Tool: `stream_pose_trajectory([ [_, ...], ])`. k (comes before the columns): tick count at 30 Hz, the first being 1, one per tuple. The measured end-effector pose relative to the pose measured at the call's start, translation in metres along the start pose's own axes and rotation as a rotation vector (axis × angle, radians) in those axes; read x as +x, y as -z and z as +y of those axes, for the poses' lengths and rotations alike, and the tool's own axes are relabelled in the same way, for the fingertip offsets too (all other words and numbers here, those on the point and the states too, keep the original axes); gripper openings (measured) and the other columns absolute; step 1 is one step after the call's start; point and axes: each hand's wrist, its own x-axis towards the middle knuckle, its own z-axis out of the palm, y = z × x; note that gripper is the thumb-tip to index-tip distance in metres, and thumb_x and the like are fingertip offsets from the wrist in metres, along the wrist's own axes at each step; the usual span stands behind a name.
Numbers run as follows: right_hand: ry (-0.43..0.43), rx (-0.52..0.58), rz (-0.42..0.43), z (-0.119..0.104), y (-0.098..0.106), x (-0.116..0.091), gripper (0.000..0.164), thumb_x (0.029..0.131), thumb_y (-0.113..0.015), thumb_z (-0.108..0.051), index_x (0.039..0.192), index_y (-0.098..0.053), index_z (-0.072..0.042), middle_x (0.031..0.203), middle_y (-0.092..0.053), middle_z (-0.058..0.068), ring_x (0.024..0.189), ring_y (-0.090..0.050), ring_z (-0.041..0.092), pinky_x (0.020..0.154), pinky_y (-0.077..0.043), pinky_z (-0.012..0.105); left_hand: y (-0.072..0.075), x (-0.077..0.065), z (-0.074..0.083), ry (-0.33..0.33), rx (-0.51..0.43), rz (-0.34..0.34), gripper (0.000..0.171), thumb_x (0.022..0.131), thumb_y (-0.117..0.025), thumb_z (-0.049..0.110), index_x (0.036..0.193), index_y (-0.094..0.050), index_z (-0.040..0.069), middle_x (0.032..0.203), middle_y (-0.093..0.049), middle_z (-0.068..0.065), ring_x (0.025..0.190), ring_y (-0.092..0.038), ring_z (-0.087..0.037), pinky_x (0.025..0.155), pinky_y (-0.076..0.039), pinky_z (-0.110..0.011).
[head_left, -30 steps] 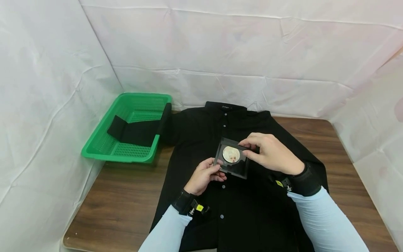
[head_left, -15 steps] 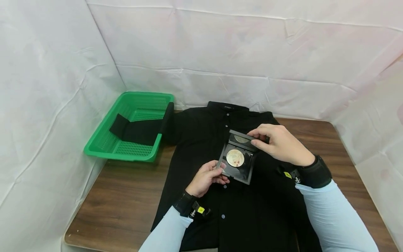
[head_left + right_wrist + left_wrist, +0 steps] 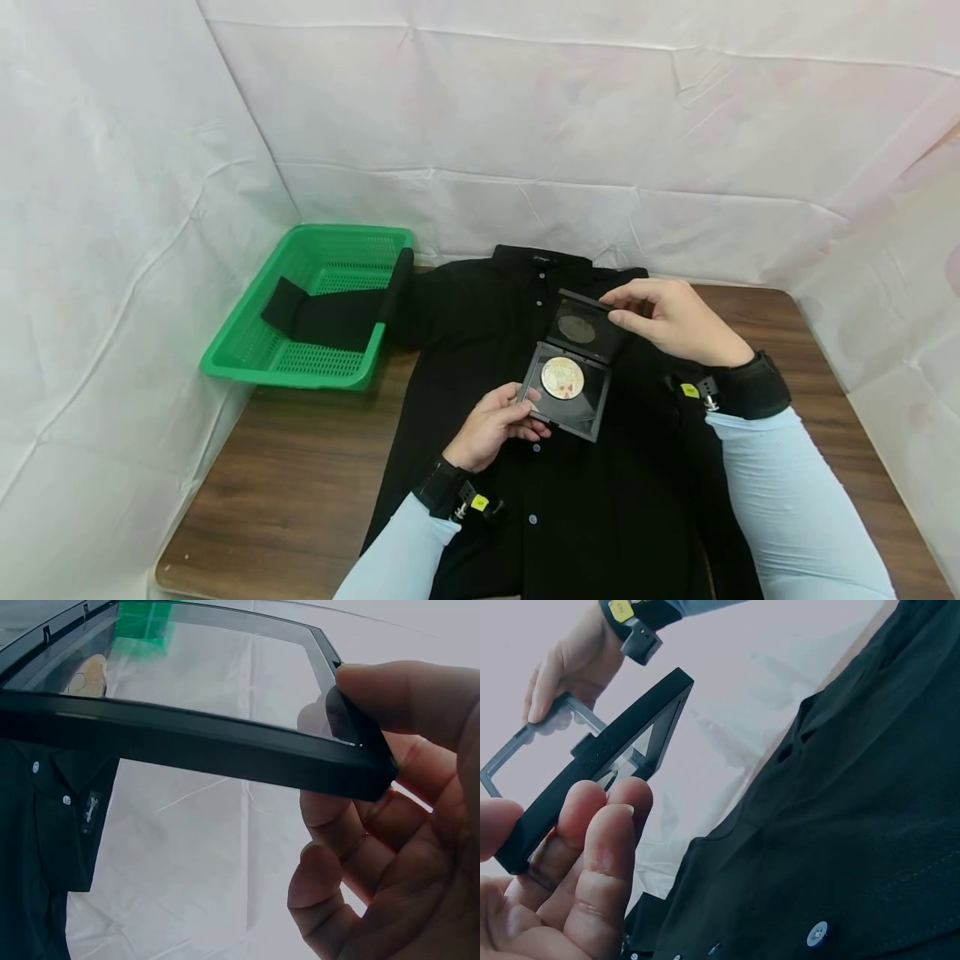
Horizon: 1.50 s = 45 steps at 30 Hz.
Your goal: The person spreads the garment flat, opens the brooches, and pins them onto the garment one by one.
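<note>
A hinged black-framed display case (image 3: 573,421) with clear panes is held above a black shirt (image 3: 480,333), its two halves spread apart. A pale round coin-like disc (image 3: 562,377) sits in the lower half. My left hand (image 3: 497,427) pinches that half at its left edge, thumb on one side and fingers on the other in the left wrist view. My right hand (image 3: 671,321) pinches the right edge of the case's lid (image 3: 575,302). In the right wrist view the lid's frame (image 3: 187,731) lies between thumb and fingers.
A green basket (image 3: 281,382) stands at the back left, with a black sleeve (image 3: 330,318) of the shirt draped into it. The shirt lies buttoned and spread on a wooden table (image 3: 300,475). White sheets (image 3: 480,108) enclose the back and sides.
The case's lid has swung up and away from the disc. My right hand has moved up and to the right with it, while my left hand keeps its grip, shifting slightly right.
</note>
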Motion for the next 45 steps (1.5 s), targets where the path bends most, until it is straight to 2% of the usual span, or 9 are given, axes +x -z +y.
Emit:
stream_pose_trajectory([
  [11, -0.009, -0.019, 0.021, -0.002, -0.003, -0.004, 0.022, 0.092, -0.066, -0.018, 0.114, -0.069, -0.016, 0.090, -0.063, -0.011, 0.076, -0.055, 0.005, 0.061, -0.044, 0.021, 0.005, -0.004, -0.001, -0.026, -0.041, 0.052, 0.031, 0.103, -0.043, 0.014, 0.124, -0.043, -0.008, 0.087, -0.067, -0.011, 0.082, -0.069, -0.019, 0.071, -0.054, -0.028],
  [17, -0.016, -0.023, 0.050, 0.005, 0.001, -0.013, 0.024, 0.089, -0.070, -0.016, 0.114, -0.069, -0.018, 0.088, -0.063, -0.012, 0.077, -0.056, 0.004, 0.064, -0.045, 0.019, 0.006, -0.006, 0.001, -0.065, -0.078, 0.079, 0.031, 0.103, -0.043, 0.014, 0.124, -0.043, -0.009, 0.090, -0.065, -0.016, 0.082, -0.069, -0.022, 0.071, -0.055, -0.028],
  [23, -0.052, -0.011, 0.050, 0.015, -0.002, -0.018, 0.026, 0.089, -0.070, -0.020, 0.115, -0.068, -0.019, 0.089, -0.064, -0.012, 0.078, -0.058, 0.004, 0.064, -0.046, 0.019, 0.005, -0.005, 0.003, -0.066, -0.073, 0.083, 0.032, 0.103, -0.043, 0.015, 0.124, -0.043, -0.009, 0.095, -0.062, -0.028, 0.083, -0.069, -0.023, 0.071, -0.054, -0.028],
  [29, -0.080, 0.009, 0.038, 0.016, -0.010, -0.016, 0.030, 0.090, -0.070, -0.020, 0.118, -0.066, -0.010, 0.092, -0.066, -0.006, 0.081, -0.060, 0.008, 0.067, -0.048, 0.022, 0.001, -0.004, 0.004, -0.059, -0.083, 0.072, 0.031, 0.104, -0.042, 0.015, 0.124, -0.042, -0.008, 0.093, -0.065, -0.015, 0.084, -0.069, -0.020, 0.072, -0.054, -0.028],
  [33, -0.066, 0.037, 0.056, 0.017, -0.017, -0.013, 0.027, 0.089, -0.070, -0.020, 0.113, -0.067, -0.007, 0.089, -0.068, -0.004, 0.079, -0.062, 0.009, 0.066, -0.051, 0.024, -0.001, -0.004, 0.004, -0.059, -0.082, 0.063, 0.032, 0.104, -0.042, 0.015, 0.125, -0.041, -0.008, 0.099, -0.062, -0.031, 0.085, -0.069, -0.021, 0.073, -0.055, -0.028],
  [37, -0.005, 0.038, 0.085, 0.018, -0.025, -0.011, 0.012, 0.090, -0.070, -0.018, 0.101, -0.069, -0.014, 0.083, -0.066, -0.008, 0.069, -0.060, 0.007, 0.059, -0.048, 0.023, -0.001, -0.004, 0.002, -0.047, -0.076, 0.068, 0.031, 0.104, -0.042, 0.015, 0.126, -0.041, -0.007, 0.105, -0.056, -0.041, 0.086, -0.069, -0.021, 0.073, -0.055, -0.028],
  [40, 0.041, 0.025, 0.112, 0.019, -0.029, -0.010, 0.008, 0.090, -0.069, -0.015, 0.097, -0.068, -0.019, 0.079, -0.064, -0.010, 0.059, -0.053, 0.007, 0.053, -0.042, 0.020, -0.001, -0.004, 0.002, -0.032, -0.072, 0.074, 0.030, 0.103, -0.042, 0.014, 0.126, -0.041, -0.006, 0.099, -0.061, -0.032, 0.086, -0.069, -0.021, 0.073, -0.055, -0.028],
  [43, 0.063, 0.019, 0.137, 0.020, -0.030, -0.010, 0.010, 0.090, -0.069, -0.012, 0.097, -0.069, -0.018, 0.078, -0.063, -0.010, 0.054, -0.047, 0.007, 0.049, -0.037, 0.019, -0.001, -0.003, 0.002, -0.019, -0.061, 0.076, 0.031, 0.104, -0.042, 0.014, 0.127, -0.041, -0.006, 0.094, -0.064, -0.021, 0.084, -0.070, -0.020, 0.072, -0.055, -0.028],
  [45, 0.066, 0.019, 0.147, 0.020, -0.031, -0.010, 0.010, 0.090, -0.068, -0.011, 0.098, -0.069, -0.018, 0.080, -0.064, -0.009, 0.053, -0.045, 0.006, 0.048, -0.035, 0.018, -0.001, -0.003, 0.003, -0.011, -0.041, 0.078, 0.033, 0.104, -0.042, 0.015, 0.129, -0.040, -0.006, 0.093, -0.063, -0.019, 0.084, -0.070, -0.020, 0.072, -0.055, -0.029],
])
